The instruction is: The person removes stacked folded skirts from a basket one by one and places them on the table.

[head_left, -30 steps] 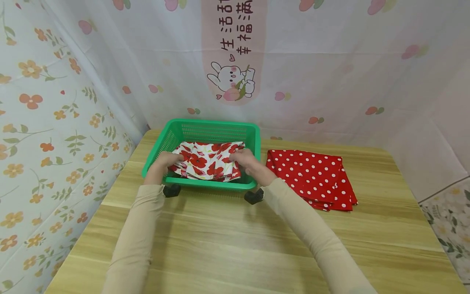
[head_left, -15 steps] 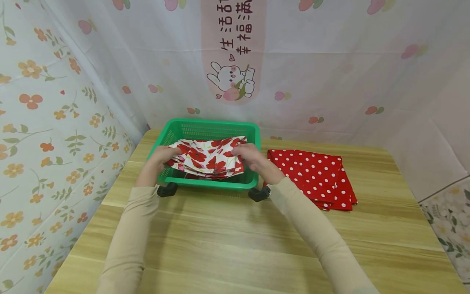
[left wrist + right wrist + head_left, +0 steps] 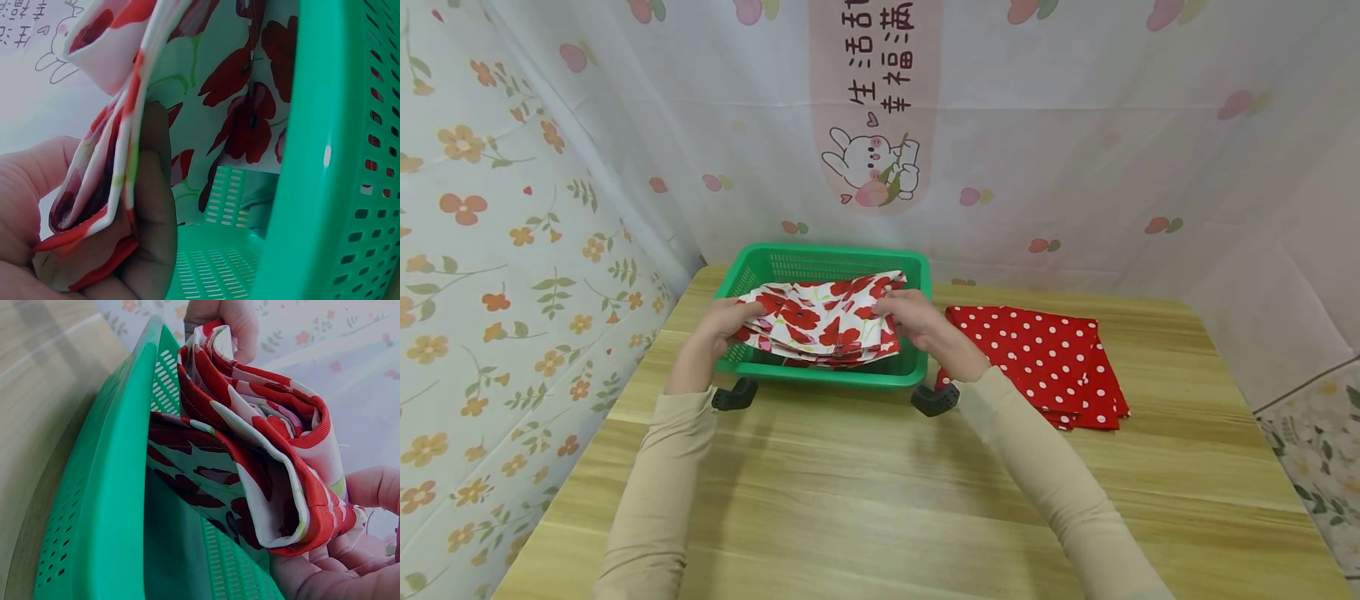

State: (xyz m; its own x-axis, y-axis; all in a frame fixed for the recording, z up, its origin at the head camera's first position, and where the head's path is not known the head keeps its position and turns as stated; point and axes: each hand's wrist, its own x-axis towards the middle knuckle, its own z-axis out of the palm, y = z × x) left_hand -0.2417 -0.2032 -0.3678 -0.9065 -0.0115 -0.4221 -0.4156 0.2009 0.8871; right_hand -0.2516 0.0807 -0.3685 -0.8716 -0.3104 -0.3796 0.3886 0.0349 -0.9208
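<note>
A folded white cloth with red flowers (image 3: 820, 321) is spread between my two hands over the green plastic basket (image 3: 827, 379). My left hand (image 3: 722, 325) pinches the cloth's left end, its layers between thumb and fingers (image 3: 159, 206) in the left wrist view. My right hand (image 3: 921, 321) grips the opposite end; in the right wrist view its thumb lies above the stacked folds (image 3: 300, 487) and the fingers below. A lower flap of the cloth (image 3: 200, 469) hangs into the basket. The basket's floor is partly hidden by the cloth.
A folded red cloth with white dots (image 3: 1037, 358) lies on the wooden table (image 3: 850, 492), right of the basket. Behind the table hangs a printed white curtain (image 3: 1037, 167), and a flowered one (image 3: 512, 292) stands at the left.
The flowered cloth has risen from inside the basket to rim height and above, held by both hands. My hands have moved slightly apart. The dotted cloth has stayed put.
</note>
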